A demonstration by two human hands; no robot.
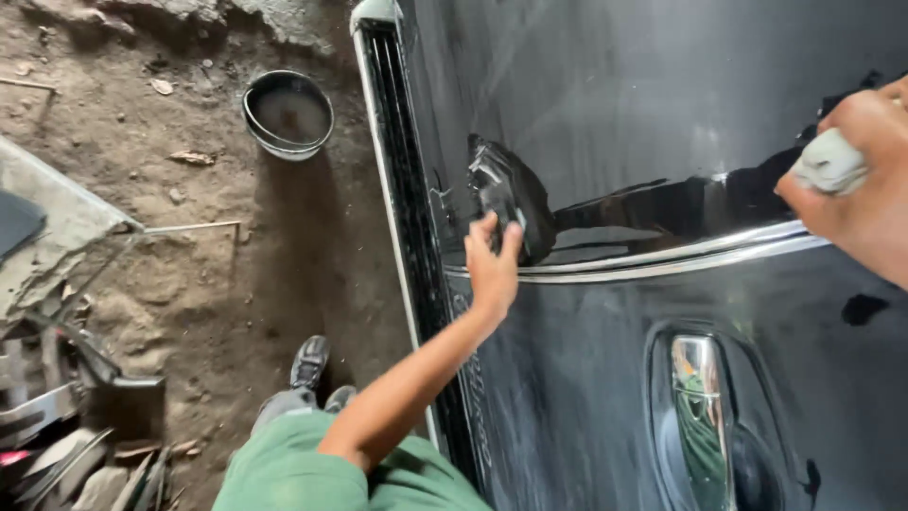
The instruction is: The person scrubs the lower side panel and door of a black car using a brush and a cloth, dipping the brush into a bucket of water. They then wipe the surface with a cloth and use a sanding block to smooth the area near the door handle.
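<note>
Left hand (494, 257): presses a small dark sanding pad (498, 201) flat on the glossy black car door (605, 397).
Right hand (856, 185): clenched on a grey crumpled cloth (829, 163), kept ready.

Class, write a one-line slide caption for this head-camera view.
Left hand presses a dark pad on a glossy black car door; right hand clutches a grey cloth.

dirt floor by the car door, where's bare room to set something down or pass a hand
Bare dirt lies between the round bucket and the person's shoe, beside the door's edge. The scrap pile at lower left is crowded. On the black car door, the panel is open between the left hand, pressing a dark pad, and the right hand, gripping a grey cloth.
</note>
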